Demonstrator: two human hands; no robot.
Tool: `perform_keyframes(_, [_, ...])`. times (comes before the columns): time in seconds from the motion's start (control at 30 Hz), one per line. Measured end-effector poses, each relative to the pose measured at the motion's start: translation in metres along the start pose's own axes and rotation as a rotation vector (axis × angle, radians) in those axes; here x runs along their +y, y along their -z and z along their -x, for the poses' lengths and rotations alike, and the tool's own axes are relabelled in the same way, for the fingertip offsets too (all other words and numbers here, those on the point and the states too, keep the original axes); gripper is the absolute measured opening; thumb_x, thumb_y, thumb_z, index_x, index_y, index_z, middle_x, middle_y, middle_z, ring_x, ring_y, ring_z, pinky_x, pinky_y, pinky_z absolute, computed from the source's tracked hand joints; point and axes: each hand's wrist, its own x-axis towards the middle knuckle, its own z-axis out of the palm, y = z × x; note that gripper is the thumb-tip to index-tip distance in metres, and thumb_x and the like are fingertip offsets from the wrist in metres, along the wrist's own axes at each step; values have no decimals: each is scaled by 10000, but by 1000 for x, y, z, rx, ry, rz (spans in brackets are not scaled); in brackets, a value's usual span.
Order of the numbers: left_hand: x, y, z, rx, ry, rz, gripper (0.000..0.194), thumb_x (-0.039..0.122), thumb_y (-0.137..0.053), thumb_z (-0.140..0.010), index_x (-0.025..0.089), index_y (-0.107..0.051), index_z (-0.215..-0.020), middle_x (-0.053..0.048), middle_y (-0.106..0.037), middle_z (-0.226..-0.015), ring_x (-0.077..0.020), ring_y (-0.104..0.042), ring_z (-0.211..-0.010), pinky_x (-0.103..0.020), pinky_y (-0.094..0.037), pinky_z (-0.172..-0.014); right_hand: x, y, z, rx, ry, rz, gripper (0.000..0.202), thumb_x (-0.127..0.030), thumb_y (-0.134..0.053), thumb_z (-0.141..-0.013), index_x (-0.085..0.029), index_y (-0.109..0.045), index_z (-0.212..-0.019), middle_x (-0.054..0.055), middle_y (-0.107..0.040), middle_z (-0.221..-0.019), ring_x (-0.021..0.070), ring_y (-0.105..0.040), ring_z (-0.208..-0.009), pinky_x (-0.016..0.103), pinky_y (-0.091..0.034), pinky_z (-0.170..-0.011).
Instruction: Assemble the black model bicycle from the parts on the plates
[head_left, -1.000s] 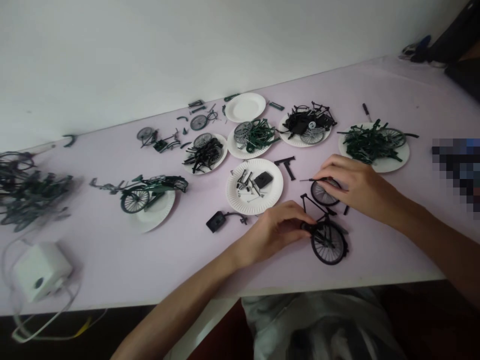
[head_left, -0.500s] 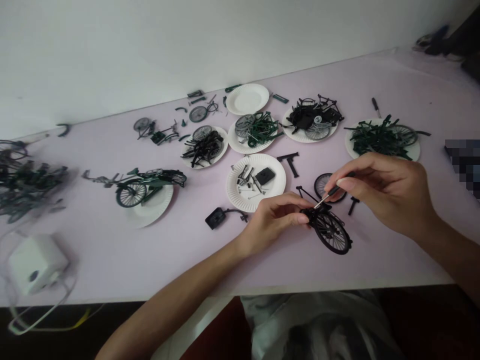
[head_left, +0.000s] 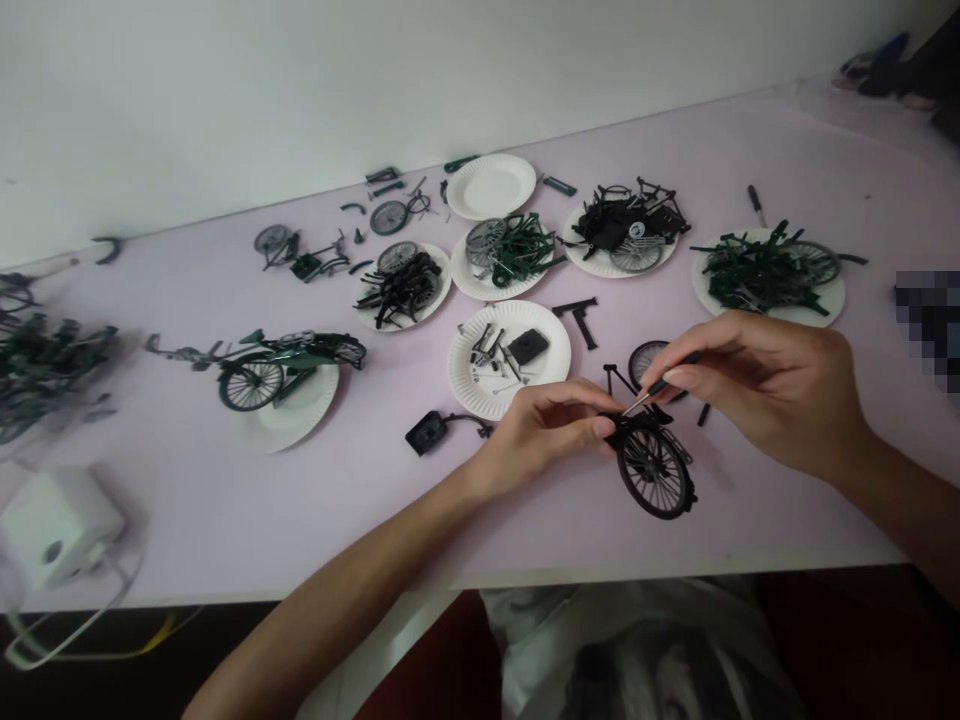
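Note:
My left hand [head_left: 551,430] pinches the frame of a small black model bicycle [head_left: 654,470], whose spoked wheel hangs towards the table's front edge. In my right hand [head_left: 757,385] is a thin screwdriver [head_left: 664,380] with a dark handle, its metal tip touching the frame beside my left fingertips. Just behind the bicycle lies a loose wheel [head_left: 646,362], partly hidden by my right fingers. A paper plate [head_left: 461,385] with screws, small parts and a black basket [head_left: 528,347] stands behind my left hand. Another black basket piece [head_left: 426,433] lies left of my wrist.
Several plates of bicycle parts stand further back, including green parts [head_left: 776,270] and black parts [head_left: 626,230]. A green bicycle [head_left: 285,365] rests over a plate at left. A white box with cables [head_left: 64,525] sits front left. A second screwdriver [head_left: 756,203] lies back right.
The bicycle's wheel has tilted and swung slightly left and down in my left grip. My right hand and the screwdriver have shifted a little left. The whole view has moved slightly.

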Motion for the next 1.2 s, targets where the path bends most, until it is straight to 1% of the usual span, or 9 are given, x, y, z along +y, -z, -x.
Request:
perform_keyframes(0.13, [0, 0, 0, 11, -14, -57, 163, 263, -793, -902, 142, -776, -1010, -75, -736, -1025, -143, -712, -871, -259, -640, -794, 1, 3, 0, -58, 34, 58, 31, -360, -724, -930, -369, -749, -914, -41, -791, -877, 209, -749, -732, 381, -623, -653])
perform_keyframes(0.37, [-3, 0, 0, 8, -36, -41, 170, 274, -811, -886, 152, -768, -995, -61, -736, -1029, -157, -721, -884, -298, -641, -810, -4, 7, 0, -166, 139, 116, 283, -244, -632, -987, -498, -740, -1049, -140, -806, -980, 193, -768, -782, 374, -601, -639])
perform_keyframes(0.6, [-2, 0, -1, -22, -28, -37, 101, 141, -760, -903, 137, -783, -1001, -53, -701, -959, -116, -676, -870, -212, -582, -812, 7, -4, 2, -53, 187, 23, 110, -236, -774, -900, -344, -754, -901, -47, -800, -847, 179, -738, -684, 332, -557, -525])
perform_keyframes(0.7, [-2, 0, -1, -44, -34, -21, 83, 121, -737, -914, 135, -779, -985, -49, -686, -947, -112, -665, -869, -207, -571, -807, 12, -11, 4, -17, 219, -63, 137, -218, -810, -869, -325, -734, -907, -33, -794, -841, 179, -735, -699, 312, -572, -529])
perform_keyframes(0.83, [-2, -1, -2, -29, -29, -21, 83, 128, -752, -902, 135, -775, -981, -47, -681, -960, -111, -652, -873, -206, -574, -808, 13, -16, 4, 71, 399, 101, 289, -170, -793, -886, -342, -747, -1114, -49, -814, -885, 128, -710, -638, 259, -587, -569])
perform_keyframes(0.93, [-2, -1, -1, -8, -9, -23, 118, 164, -768, -899, 146, -777, -1015, -56, -707, -999, -125, -671, -893, -225, -591, -815, 14, -17, 4, 57, 505, 131, 482, -112, -719, -934, -334, -670, -1359, -34, -828, -985, 124, -754, -734, 230, -618, -682])
perform_keyframes(1.07, [-3, -1, -1, 22, 28, -20, 156, 223, -786, -897, 147, -776, -1032, -67, -724, -1045, -142, -684, -906, -258, -598, -837, 12, -17, 4, -61, 399, 1, 576, -69, -590, -995, -350, -551, -1496, -35, -809, -1140, 139, -776, -989, 263, -630, -894])
perform_keyframes(1.13, [-4, -1, -1, 18, 18, -32, 166, 234, -785, -900, 139, -774, -1035, -67, -719, -1026, -147, -683, -900, -270, -595, -846, 9, -16, 4, -100, 325, -71, 518, -86, -597, -995, -369, -619, -1428, -56, -811, -1131, 139, -781, -986, 268, -640, -884])
perform_keyframes(1.2, [-5, -2, -1, 13, -14, -45, 145, 234, -779, -905, 132, -773, -1008, -66, -710, -1002, -151, -680, -900, -276, -590, -846, 6, -17, 3, -82, 254, -94, 392, -134, -675, -963, -388, -735, -1255, -83, -827, -1003, 141, -793, -865, 261, -658, -784])
